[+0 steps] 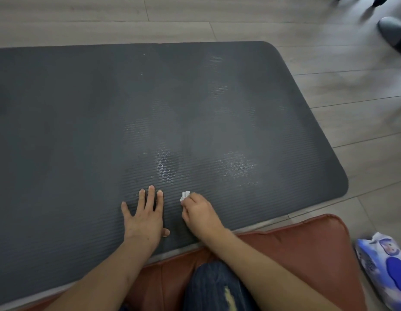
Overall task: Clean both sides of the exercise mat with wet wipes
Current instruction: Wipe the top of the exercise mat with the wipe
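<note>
A dark grey ribbed exercise mat [82, 113] lies flat on the floor and fills most of the view. Wet shiny streaks show on it ahead of my hands. My left hand [143, 215] rests flat on the mat near its front edge, fingers spread and straight. Just to its right, my right hand [198, 213] grips a small bunched white wet wipe [184, 195] and holds it against the mat. Only a corner of the wipe shows beyond my fingers.
I kneel on a reddish-brown cushion [296, 248] at the mat's near edge. A blue and white pack of wet wipes [384, 263] lies on the wooden floor [363, 122] at the lower right. A dark shoe [393, 33] stands at the upper right.
</note>
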Demonstrator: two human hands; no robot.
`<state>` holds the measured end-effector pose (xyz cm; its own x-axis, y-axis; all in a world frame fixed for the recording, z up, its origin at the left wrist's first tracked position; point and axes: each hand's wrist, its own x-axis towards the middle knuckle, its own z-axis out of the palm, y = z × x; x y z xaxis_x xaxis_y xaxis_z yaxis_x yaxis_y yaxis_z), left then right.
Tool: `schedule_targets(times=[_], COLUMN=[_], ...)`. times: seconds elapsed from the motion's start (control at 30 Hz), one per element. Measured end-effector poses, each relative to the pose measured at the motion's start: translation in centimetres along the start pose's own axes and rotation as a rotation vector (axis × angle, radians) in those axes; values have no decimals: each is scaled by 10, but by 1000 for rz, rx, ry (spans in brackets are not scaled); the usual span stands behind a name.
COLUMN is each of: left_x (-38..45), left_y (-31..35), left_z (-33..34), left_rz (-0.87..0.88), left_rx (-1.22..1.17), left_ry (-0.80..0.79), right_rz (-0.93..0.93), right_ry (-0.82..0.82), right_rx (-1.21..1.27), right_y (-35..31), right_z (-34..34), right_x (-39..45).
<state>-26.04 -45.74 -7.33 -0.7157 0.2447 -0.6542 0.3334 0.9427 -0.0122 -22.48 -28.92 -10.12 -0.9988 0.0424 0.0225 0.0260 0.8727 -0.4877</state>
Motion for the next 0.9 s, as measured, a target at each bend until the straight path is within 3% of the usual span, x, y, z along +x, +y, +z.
schedule_targets(times=[0.07, 0.1, 0.2, 0.3, 0.37, 0.47, 0.53, 0.6, 0.7, 0.77, 0.83, 0.9], left_x=[0, 1, 1, 3, 3, 4, 3, 4, 4, 5, 6, 5], left_y=[-1, -2, -3, -2, -2, -6, -7, -8, -7, -7, -7, -8], left_z=[0, 1, 5, 5, 5, 6, 6, 8, 9, 8, 8, 8], left_rz=[5, 10, 22, 27, 35, 44, 53, 60, 61, 55, 52, 57], left_rx=[-5, -9, -21, -15, -13, -15, -4, 4, 6, 15, 17, 11], left_ry=[1, 3, -1, 7, 1, 5, 10, 30, 22, 25, 23, 19], right_rz=[-140, -94, 365, 652, 570, 180, -13, 74, 570, 755, 714, 521], right_ry=[-65, -59, 32, 178, 199, -52, -156, -137, -47, 54, 94, 21], right_rx=[-75, -136, -317, -287, -196, -48, -75, -192, -339, -342, -277, -157], right_y=[23, 47, 123, 119, 69, -11, -8, 33, 108, 121, 91, 43], right_z=[-12, -28, -89, -95, -57, -4, -6, -32, -86, -98, -78, -42], right_x=[4, 9, 17, 13, 6, -24, -30, -16, -1, -1, -4, -14])
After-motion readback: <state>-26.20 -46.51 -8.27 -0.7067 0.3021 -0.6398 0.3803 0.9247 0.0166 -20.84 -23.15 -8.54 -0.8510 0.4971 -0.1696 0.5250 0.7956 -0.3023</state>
